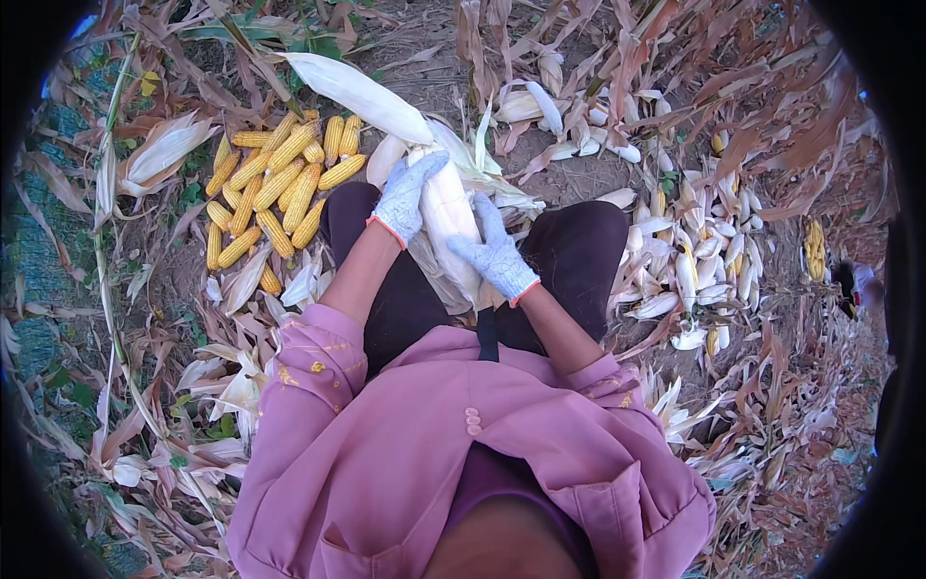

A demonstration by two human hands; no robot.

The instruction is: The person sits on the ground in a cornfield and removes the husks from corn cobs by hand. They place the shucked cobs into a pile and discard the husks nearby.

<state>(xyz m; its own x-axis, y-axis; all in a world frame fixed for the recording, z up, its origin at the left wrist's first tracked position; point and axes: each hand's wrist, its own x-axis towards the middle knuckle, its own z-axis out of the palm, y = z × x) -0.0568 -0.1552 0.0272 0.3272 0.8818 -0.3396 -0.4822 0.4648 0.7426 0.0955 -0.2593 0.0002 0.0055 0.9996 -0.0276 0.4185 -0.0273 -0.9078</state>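
Note:
Between my knees I hold an ear of corn in its pale husk, tilted, with the kernels hidden. My left hand, in a white knit glove with an orange cuff, grips its upper left side. Lower down on the right, my gloved right hand holds the same ear, thumb across the husk. One long husk leaf is peeled back from the top and points to the upper left. Loose husks lie just beyond the ear, between my knees.
Husked yellow cobs are piled on the ground at my left. At my right lies a heap of ears still in husks. Dry stalks and leaves stand ahead. A person and another cob pile show at far right.

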